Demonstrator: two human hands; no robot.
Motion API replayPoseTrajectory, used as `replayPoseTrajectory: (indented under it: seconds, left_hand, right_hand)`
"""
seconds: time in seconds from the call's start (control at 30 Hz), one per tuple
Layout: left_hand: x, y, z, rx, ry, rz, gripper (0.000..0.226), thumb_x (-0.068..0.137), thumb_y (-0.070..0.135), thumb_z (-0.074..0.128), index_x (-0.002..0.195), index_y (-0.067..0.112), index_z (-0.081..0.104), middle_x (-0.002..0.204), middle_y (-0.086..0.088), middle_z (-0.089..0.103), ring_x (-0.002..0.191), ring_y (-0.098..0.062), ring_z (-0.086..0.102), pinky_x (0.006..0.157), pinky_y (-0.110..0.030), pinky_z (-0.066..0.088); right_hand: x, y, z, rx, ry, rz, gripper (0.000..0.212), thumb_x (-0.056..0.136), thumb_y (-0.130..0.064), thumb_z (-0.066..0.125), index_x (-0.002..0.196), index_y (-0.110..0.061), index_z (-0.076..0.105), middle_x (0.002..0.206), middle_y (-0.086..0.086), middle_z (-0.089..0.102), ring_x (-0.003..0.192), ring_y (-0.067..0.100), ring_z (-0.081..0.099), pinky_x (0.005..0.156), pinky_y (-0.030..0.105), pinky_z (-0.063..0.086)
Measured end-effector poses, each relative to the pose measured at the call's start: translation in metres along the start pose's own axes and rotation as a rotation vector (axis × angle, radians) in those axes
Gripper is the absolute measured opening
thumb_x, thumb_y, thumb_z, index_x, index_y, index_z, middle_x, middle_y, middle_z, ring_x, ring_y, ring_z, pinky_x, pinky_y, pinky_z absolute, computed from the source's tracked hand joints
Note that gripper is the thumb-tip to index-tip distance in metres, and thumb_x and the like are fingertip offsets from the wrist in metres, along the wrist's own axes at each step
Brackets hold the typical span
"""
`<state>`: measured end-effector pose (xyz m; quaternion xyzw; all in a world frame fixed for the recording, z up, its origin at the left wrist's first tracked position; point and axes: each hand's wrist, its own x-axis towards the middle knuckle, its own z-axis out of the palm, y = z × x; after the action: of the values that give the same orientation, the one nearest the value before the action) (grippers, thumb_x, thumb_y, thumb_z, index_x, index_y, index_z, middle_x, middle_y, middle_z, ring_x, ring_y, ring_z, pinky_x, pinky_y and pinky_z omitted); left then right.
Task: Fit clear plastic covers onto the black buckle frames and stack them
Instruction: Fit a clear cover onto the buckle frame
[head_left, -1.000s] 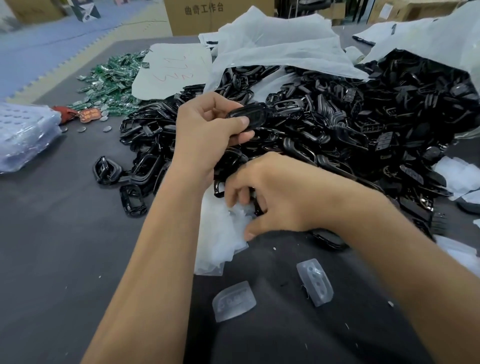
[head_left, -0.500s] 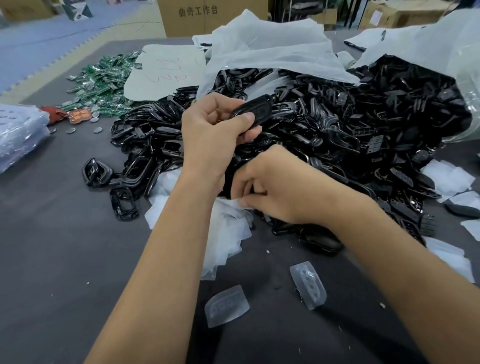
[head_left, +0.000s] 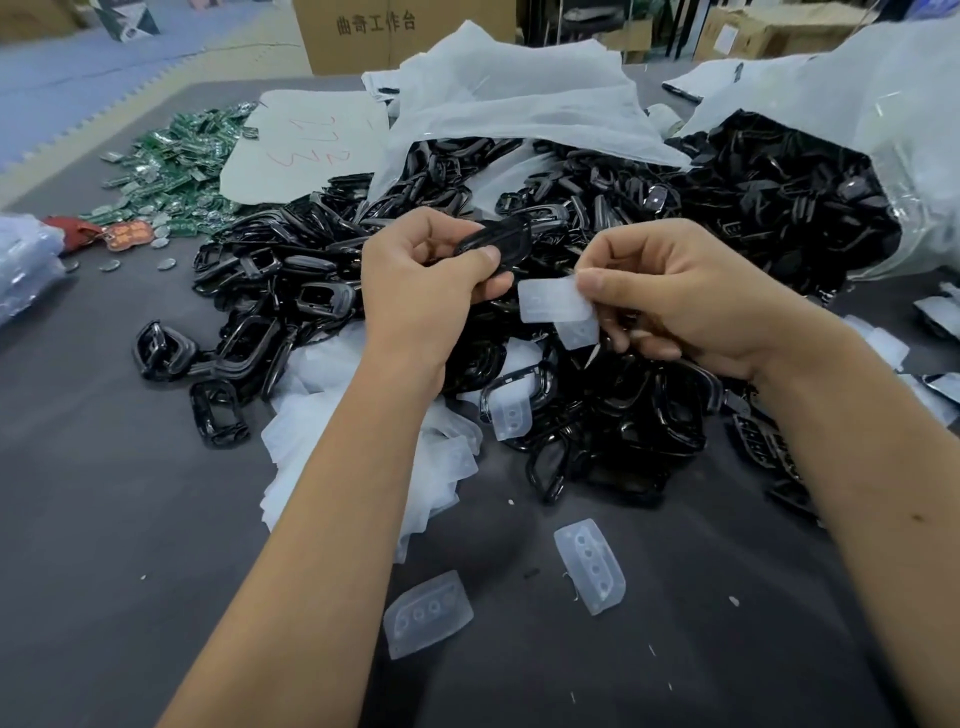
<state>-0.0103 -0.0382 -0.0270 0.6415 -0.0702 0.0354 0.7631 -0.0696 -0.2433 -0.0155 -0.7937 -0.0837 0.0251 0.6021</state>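
Note:
My left hand (head_left: 421, 280) grips a black buckle frame (head_left: 501, 241) above the big heap of black frames (head_left: 597, 249). My right hand (head_left: 675, 296) pinches a clear plastic cover (head_left: 553, 306) by its right edge, just below and right of the held frame; a second clear piece (head_left: 579, 335) hangs under it. Two loose clear covers (head_left: 428, 613) (head_left: 589, 566) lie on the dark table in front of me. Another clear cover (head_left: 511, 418) rests among the frames, beside a pile of clear covers (head_left: 447, 467) under my left forearm.
The grey table (head_left: 104, 519) carries a pile of green circuit boards (head_left: 176, 161) at the far left, white plastic bags (head_left: 519, 98), a bag of black frames (head_left: 810, 192) at the right, and a cardboard box (head_left: 395, 31) behind. A wrapped clear bundle (head_left: 26, 260) sits at the left edge.
My right hand has risen from the pile of clear covers with a cover pinched in its fingers, up to beside the frame in my left hand. The left hand stayed about where it was.

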Motion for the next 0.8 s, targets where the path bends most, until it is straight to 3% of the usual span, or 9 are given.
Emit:
replayPoseTrajectory:
  seconds: [0.13,0.2,0.3,0.4,0.57,0.67,0.73,0.8]
  left_hand:
    - [0.002,-0.007,0.001,0.031,0.0,-0.001,0.024,0.082,-0.015,0.073,0.076,0.008,0.069,0.066,0.001,0.06,0.064,-0.019,0.069,0.066,-0.028,0.061]
    - [0.002,-0.009,0.001,0.03,0.002,-0.006,0.025,0.082,-0.014,0.073,0.074,0.009,0.069,0.064,0.005,0.061,0.066,-0.02,0.069,0.066,-0.028,0.062]
    - [0.003,-0.009,0.0,0.023,0.004,-0.01,0.025,0.082,-0.014,0.073,0.074,0.01,0.069,0.071,-0.003,0.06,0.07,-0.023,0.069,0.066,-0.028,0.062]
    - [0.003,-0.009,0.0,0.026,0.005,-0.01,0.024,0.083,-0.013,0.073,0.075,0.009,0.068,0.077,-0.01,0.059,0.072,-0.026,0.068,0.066,-0.027,0.061]
    - [0.002,-0.008,0.0,0.03,0.016,-0.013,0.024,0.083,-0.013,0.073,0.075,0.009,0.068,0.077,-0.011,0.058,0.071,-0.024,0.068,0.066,-0.027,0.061]
    - [0.002,-0.008,0.0,0.031,0.015,-0.014,0.023,0.084,-0.014,0.072,0.076,0.008,0.068,0.074,-0.008,0.058,0.067,-0.021,0.068,0.066,-0.026,0.061]
    - [0.002,-0.007,0.0,0.032,0.014,-0.014,0.022,0.084,-0.014,0.072,0.077,0.007,0.068,0.074,-0.008,0.058,0.066,-0.021,0.068,0.066,-0.026,0.061]
    - [0.002,-0.007,-0.001,0.031,0.011,-0.017,0.021,0.085,-0.014,0.071,0.078,0.006,0.067,0.075,-0.01,0.059,0.067,-0.022,0.068,0.066,-0.026,0.061]
  right_hand:
    - [0.003,0.007,-0.007,-0.203,0.119,0.008,0.011,0.091,-0.019,0.08,0.081,-0.015,0.081,0.051,0.007,0.059,0.037,0.008,0.045,0.035,0.017,0.032]
    - [0.004,0.01,-0.008,-0.369,0.185,-0.023,0.008,0.088,-0.022,0.084,0.082,-0.018,0.083,0.051,-0.002,0.063,0.04,0.004,0.047,0.042,0.014,0.037]
    - [0.005,0.008,-0.004,-0.54,0.232,-0.117,0.004,0.086,-0.024,0.086,0.087,-0.023,0.083,0.064,-0.014,0.071,0.052,-0.002,0.058,0.057,0.008,0.043]
    - [0.005,0.003,0.001,-0.566,0.201,-0.214,0.007,0.085,-0.022,0.087,0.087,-0.023,0.081,0.062,-0.024,0.066,0.053,-0.004,0.057,0.057,0.006,0.042]
    - [0.011,-0.003,0.014,-0.825,0.039,-0.211,0.029,0.072,-0.042,0.093,0.095,-0.029,0.08,0.086,-0.011,0.065,0.067,-0.003,0.054,0.066,0.02,0.044]
    - [0.013,0.001,0.019,-0.885,0.07,-0.187,0.023,0.075,-0.033,0.093,0.093,-0.025,0.08,0.09,-0.008,0.061,0.069,-0.004,0.051,0.072,0.029,0.048]
    - [0.013,0.002,0.017,-0.87,0.084,-0.196,0.016,0.079,-0.03,0.091,0.087,-0.025,0.078,0.088,-0.009,0.061,0.066,-0.003,0.052,0.068,0.028,0.047]
    - [0.011,0.001,0.013,-0.777,0.127,-0.215,0.015,0.081,-0.034,0.089,0.082,-0.027,0.076,0.08,-0.012,0.063,0.061,0.002,0.051,0.062,0.017,0.04]
